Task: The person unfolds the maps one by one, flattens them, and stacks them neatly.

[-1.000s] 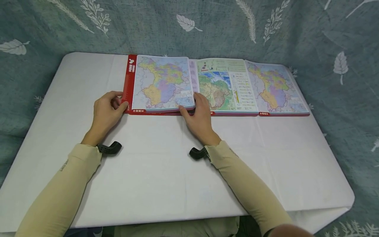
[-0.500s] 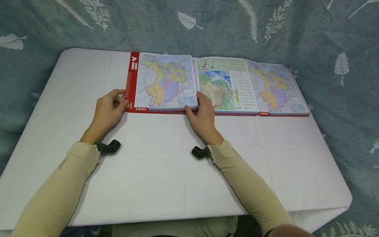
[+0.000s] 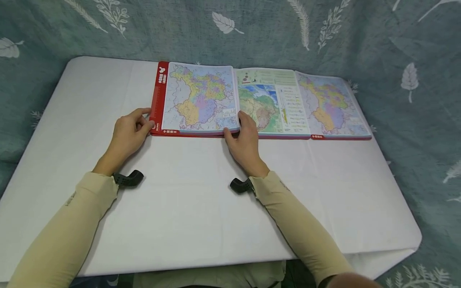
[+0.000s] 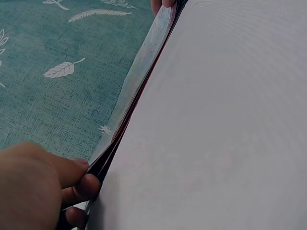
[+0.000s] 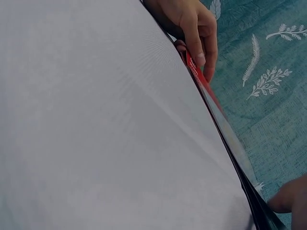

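The left-most map (image 3: 201, 98), a flat printed sheet with a red strip along its left side, lies near the table's far edge. My left hand (image 3: 127, 134) pinches its lower left edge between thumb and fingers; the left wrist view shows layered dark edges at that hand (image 4: 33, 187). At the map's lower right corner, my right hand (image 3: 245, 142) grips the edge, thumb in front and fingers on top. Under the right wrist camera, the red strip (image 5: 195, 69) shows beside the left fingers. A green and blue map (image 3: 266, 104) adjoins it, partly behind my right hand.
A further coloured map (image 3: 333, 106) lies at the right end of the row. The white tablecloth (image 3: 201, 208) stretches toward me. Behind the table hangs a green-grey cloth (image 3: 173, 32) with white leaf prints. A black camera device (image 3: 129, 179) sits at my left wrist.
Both hands have slid the left map a little to the right against its neighbour, covering the lilac strip that showed between them. Both hands keep their grip; the head view has shifted slightly.
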A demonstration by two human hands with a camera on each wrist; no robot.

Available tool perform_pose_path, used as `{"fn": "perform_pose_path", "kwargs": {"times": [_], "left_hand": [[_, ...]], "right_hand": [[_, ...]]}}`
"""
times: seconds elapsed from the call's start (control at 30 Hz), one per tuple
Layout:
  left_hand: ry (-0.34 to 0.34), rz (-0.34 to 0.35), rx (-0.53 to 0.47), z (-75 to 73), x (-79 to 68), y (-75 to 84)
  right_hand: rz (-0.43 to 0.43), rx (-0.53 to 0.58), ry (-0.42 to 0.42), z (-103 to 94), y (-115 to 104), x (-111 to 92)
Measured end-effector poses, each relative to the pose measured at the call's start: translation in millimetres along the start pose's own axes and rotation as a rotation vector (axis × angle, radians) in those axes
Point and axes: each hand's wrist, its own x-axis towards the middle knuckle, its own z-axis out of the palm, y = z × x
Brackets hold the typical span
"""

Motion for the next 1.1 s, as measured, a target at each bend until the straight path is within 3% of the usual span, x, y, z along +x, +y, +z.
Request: {"fn": "perform_pose_path", "kwargs": {"times": [0.4, 0.77, 1.1], "left_hand": [[-0.007, -0.003, 0.020, -2.2, -0.3, -1.8], [0.011, 0.002, 0.025, -0.3, 1.0, -1.8], [0.005, 0.007, 0.015, 4.6, 2.3, 0.7]], "right_hand": [[0.057, 0.030, 0.012, 2.8, -0.4, -2.8], [0.122, -0.012, 0.051, 1.4, -1.8, 0.5], [0.119, 0.129, 0.068, -3.0, 0.7, -0.7]]}}
